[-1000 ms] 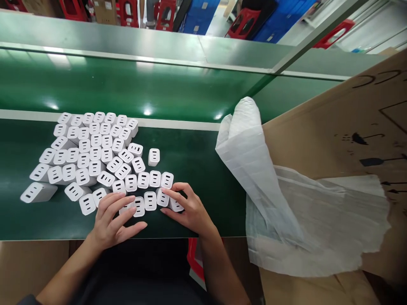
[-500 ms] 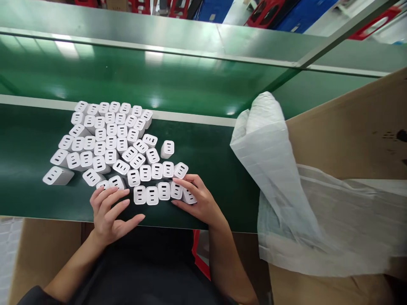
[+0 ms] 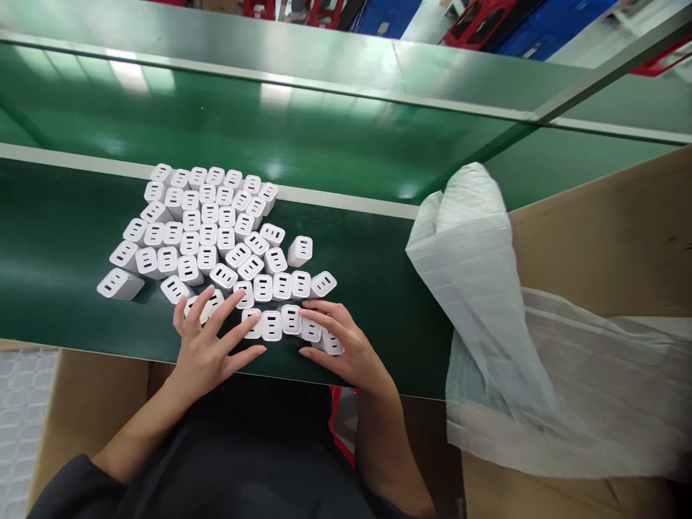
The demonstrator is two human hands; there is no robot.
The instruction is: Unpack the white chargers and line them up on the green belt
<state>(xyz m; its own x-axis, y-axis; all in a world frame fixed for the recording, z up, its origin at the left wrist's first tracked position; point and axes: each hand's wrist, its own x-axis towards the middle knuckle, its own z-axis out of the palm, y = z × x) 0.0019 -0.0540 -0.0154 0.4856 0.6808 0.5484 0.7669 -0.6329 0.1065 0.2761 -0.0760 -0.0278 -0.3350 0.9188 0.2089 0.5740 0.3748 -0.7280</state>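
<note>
Many white USB chargers (image 3: 208,234) stand close together on the green bench (image 3: 373,288), their slotted port ends facing up. Near the front edge, a short row of them (image 3: 271,326) stands apart. My right hand (image 3: 346,342) is around the right end of that row, fingers behind and thumb in front, closed on USB chargers that it partly covers. My left hand (image 3: 210,353) is open, its fingers spread over the row's left end and the chargers beside it. Its thumb points right, in front of the row. Whether its fingertips press on them I cannot tell.
One charger (image 3: 300,250) stands alone to the right of the group, another (image 3: 120,284) leans at the left. A roll of white packing film (image 3: 465,231) hangs over a cardboard box (image 3: 600,238) on the right. A glossy green panel (image 3: 324,137) rises behind the bench.
My left hand has moved right along the front row, its fingers now spread wider over the chargers. My right hand stays at the row's right end. The whole view has shifted slightly.
</note>
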